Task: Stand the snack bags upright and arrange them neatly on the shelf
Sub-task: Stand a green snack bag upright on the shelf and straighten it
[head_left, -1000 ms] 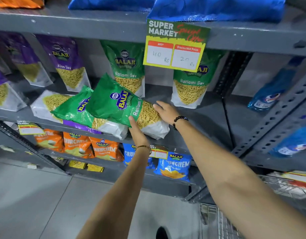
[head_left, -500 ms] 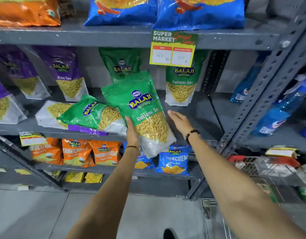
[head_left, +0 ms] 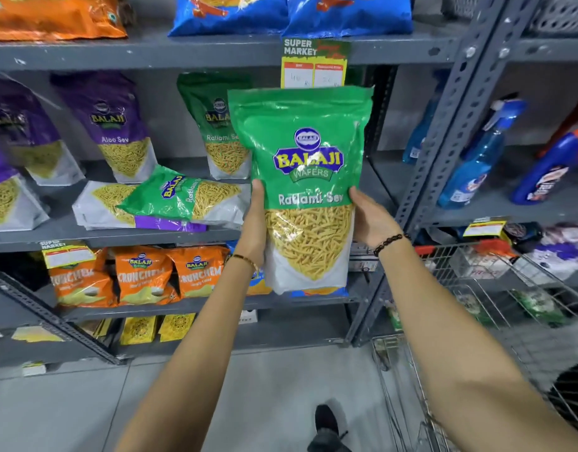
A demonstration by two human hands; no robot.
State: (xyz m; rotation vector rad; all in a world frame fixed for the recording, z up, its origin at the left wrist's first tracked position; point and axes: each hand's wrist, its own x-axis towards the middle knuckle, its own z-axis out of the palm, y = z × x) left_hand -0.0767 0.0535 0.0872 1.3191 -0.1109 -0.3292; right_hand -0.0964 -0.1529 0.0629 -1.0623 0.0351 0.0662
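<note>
I hold a green Ratlami Sev bag [head_left: 305,177] upright in front of the grey middle shelf [head_left: 190,238], off its surface. My left hand [head_left: 255,220] grips its left edge and my right hand [head_left: 370,220] grips its right edge. A second green bag [head_left: 183,200] lies flat on the shelf to the left, on top of a flat purple bag [head_left: 102,203]. Behind them, a green bag [head_left: 216,132] and purple Aloo Sev bags [head_left: 115,125] stand upright against the back.
A price tag [head_left: 313,65] hangs from the upper shelf just above the held bag. Orange snack bags [head_left: 141,275] fill the lower shelf. A perforated grey post [head_left: 444,132] stands to the right, with blue spray bottles [head_left: 473,164] beyond and a wire trolley [head_left: 476,288] at lower right.
The green bag went from lying tilted on the shelf to upright and lifted off it. My right hand, open beside it before, now grips its right edge.
</note>
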